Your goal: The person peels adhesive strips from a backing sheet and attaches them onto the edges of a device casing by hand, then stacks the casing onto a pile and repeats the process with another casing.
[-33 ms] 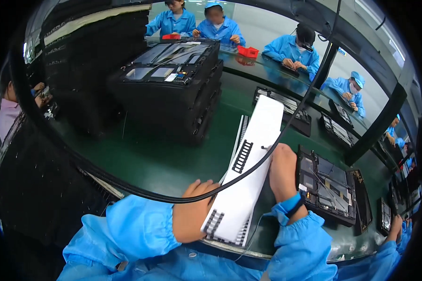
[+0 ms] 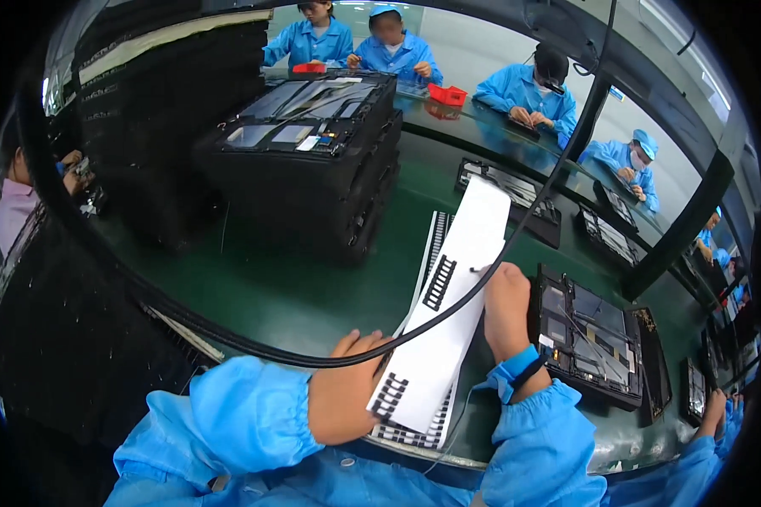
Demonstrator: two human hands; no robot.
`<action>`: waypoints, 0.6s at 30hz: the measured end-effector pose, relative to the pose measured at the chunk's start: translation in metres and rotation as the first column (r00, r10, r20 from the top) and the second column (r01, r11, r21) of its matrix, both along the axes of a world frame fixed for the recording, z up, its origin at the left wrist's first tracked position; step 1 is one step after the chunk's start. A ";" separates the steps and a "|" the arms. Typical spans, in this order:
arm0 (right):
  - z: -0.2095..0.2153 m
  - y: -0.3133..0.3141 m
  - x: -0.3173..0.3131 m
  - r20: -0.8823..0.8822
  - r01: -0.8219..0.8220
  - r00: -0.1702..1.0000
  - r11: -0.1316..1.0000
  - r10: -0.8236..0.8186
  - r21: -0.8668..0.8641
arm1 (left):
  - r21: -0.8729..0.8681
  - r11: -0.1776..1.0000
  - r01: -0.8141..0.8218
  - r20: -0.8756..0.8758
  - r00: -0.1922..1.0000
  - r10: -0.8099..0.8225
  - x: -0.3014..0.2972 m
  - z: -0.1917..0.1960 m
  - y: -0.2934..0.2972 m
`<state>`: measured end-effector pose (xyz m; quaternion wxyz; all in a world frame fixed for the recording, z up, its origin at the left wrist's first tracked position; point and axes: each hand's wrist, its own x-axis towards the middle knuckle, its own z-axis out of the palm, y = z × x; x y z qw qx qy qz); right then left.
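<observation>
The right hand (image 2: 507, 311) had its fingers closed in a pinch, a small black piece (image 2: 475, 269) at their tips, by the right edge of a long white sheet (image 2: 457, 325); the left hand (image 2: 347, 395) lay along the sheet's lower left edge, its fingers partly out of sight, so whether they gripped could not be told. The sheet slanted between the 2 sets of fingers, above an under-sheet with black marks (image 2: 436, 232); 1 black row (image 2: 440, 283) sat left of the right fingers. An opened black device (image 2: 596, 329) stood right of the right fingers, leaving a narrow gap; beyond the left fingers the green surface (image 2: 287, 291) stretched broadly toward a stack of black devices (image 2: 296, 182); a black cable (image 2: 313, 362) crossed the view over the left fingers and the sheet.
</observation>
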<state>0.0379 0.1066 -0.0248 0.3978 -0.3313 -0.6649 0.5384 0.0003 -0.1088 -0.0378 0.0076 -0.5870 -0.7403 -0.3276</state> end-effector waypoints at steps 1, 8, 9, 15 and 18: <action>-0.010 0.004 -0.002 0.091 -0.025 0.996 0.990 0.012 0.141 | -0.020 1.000 0.012 0.044 0.999 -0.011 0.002 0.007 -0.004; -0.004 0.000 0.011 0.311 -0.083 0.948 0.895 -0.063 0.437 | 0.037 0.990 0.133 -0.180 0.976 -0.124 -0.032 0.042 -0.007; 0.000 -0.002 0.016 0.312 -0.140 0.950 0.908 0.011 0.394 | 0.045 0.991 0.128 -0.132 0.984 -0.121 -0.031 0.046 -0.001; 0.072 -0.042 0.101 0.386 -0.658 0.743 0.705 0.547 0.267 | 0.064 0.978 0.197 -0.133 0.973 -0.187 -0.050 0.026 0.052; 0.137 -0.032 0.160 0.443 -0.554 0.770 0.826 0.459 0.108 | 0.114 0.962 0.247 -0.257 0.943 -0.212 -0.066 0.053 0.114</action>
